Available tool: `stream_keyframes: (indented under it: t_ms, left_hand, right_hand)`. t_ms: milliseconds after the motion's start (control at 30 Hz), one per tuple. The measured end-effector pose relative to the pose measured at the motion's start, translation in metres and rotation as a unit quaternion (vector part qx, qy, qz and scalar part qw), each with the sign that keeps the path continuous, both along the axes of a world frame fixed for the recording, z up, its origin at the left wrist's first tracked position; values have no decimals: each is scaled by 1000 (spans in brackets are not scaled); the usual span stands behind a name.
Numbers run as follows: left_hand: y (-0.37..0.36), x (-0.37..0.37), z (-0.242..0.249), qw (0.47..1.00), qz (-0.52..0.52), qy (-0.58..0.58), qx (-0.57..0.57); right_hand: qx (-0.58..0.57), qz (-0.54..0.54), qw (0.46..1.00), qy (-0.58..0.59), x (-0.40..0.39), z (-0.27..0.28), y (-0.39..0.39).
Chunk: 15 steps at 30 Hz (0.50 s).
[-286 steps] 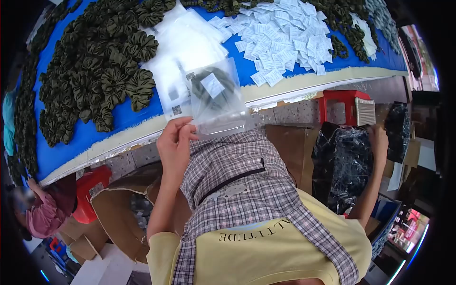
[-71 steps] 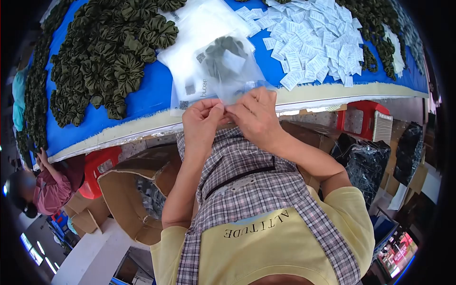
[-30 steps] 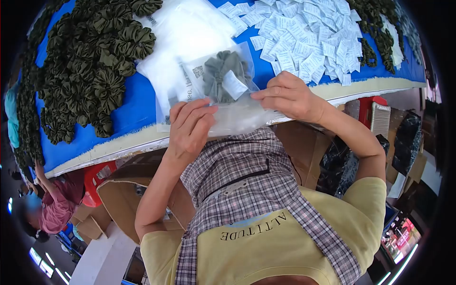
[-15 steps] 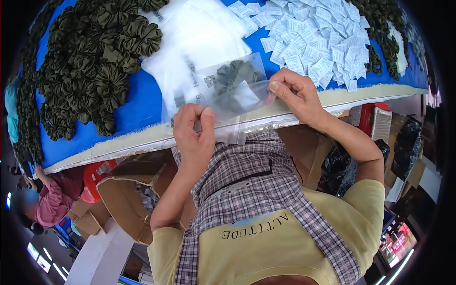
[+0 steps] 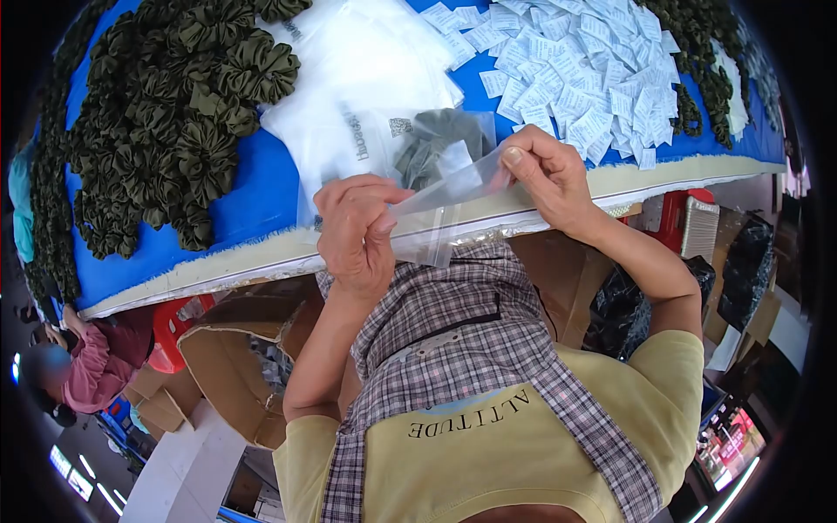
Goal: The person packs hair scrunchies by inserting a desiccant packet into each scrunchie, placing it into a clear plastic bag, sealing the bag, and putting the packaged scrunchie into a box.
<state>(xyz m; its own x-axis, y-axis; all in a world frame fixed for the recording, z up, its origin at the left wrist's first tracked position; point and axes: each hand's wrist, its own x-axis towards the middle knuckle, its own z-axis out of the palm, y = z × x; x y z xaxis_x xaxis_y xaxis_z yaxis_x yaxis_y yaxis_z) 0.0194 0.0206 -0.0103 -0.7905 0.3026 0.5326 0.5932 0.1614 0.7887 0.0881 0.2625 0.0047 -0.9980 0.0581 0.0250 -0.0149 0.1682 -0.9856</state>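
A clear plastic bag (image 5: 449,187) is stretched between my two hands over the table's near edge. Inside it lie a dark green scrunchie (image 5: 436,144) and a small white label (image 5: 456,162). My left hand (image 5: 356,231) is closed on the bag's left end, fingers bent over the thumb. At the other end, my right hand (image 5: 549,179) pinches the bag between thumb and forefinger. Behind the bag is a stack of white, translucent plastic bags (image 5: 349,70). Many green scrunchies (image 5: 187,131) are piled to the left, and a heap of printed labels (image 5: 593,78) lies to the right.
Blue cloth (image 5: 270,179) covers the table, with a pale front edge (image 5: 697,167). Below are an open cardboard box (image 5: 231,375), a red stool (image 5: 170,336) and black plastic bags (image 5: 623,314). Another person in a pink sleeve (image 5: 96,370) is at far left.
The fingers of my left hand have folded forward over the bag. The bag's upper part, with the scrunchie and label, has shifted slightly right. My right hand has barely moved.
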Motion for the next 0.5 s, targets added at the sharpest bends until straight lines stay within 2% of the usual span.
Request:
stream_keyframes:
  t_ms: [100, 233, 433, 500]
  left_hand:
    - [0, 3, -6, 999, -19, -36, 20]
    - [-8, 15, -14, 969, 61, -237, 8]
    - [-4, 22, -2, 944, 89, -318, -28]
    - [-4, 23, -3, 944, 114, -291, -104]
  right_hand:
    - [-22, -8, 999, 35, -2, 1, 0]
    - [-27, -11, 999, 24, 0, 0, -2]
    - [-26, -34, 998, -47, 2, -1, -8]
    - [-4, -54, 996, -73, 1, -1, -13]
